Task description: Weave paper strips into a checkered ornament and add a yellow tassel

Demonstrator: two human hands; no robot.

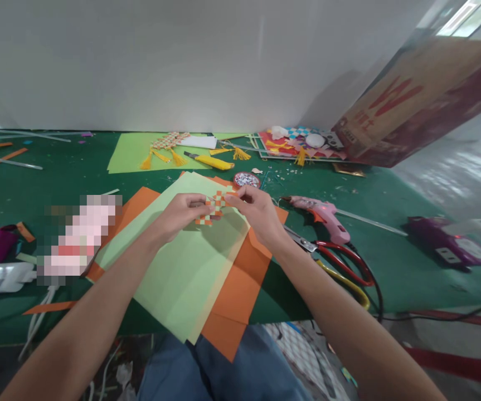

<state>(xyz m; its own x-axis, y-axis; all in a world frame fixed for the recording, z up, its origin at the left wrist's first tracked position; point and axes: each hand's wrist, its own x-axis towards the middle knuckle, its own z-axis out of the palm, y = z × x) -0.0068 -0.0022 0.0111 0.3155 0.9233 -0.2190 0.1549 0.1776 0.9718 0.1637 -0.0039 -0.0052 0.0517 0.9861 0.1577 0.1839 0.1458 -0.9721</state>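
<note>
Between my two hands is a small woven paper piece (218,201) in an orange and pale green checker pattern. My left hand (185,214) pinches its left side between thumb and fingers. At its upper right edge, my right hand (257,209) is closed with thumb and forefinger on the weave. Both hands hover over light green paper sheets (177,284), which lie askew on orange sheets (234,289). A small round dish of tiny pale bits (247,180) sits just beyond my right hand.
On the right lie a pink glue gun (321,211), scissors (349,262) and a purple power block (449,242). A yellow cutter (210,161) and tasselled woven pieces (169,142) lie at the back. A paper bag (419,100) stands back right; a blurred pink object (79,239) is left.
</note>
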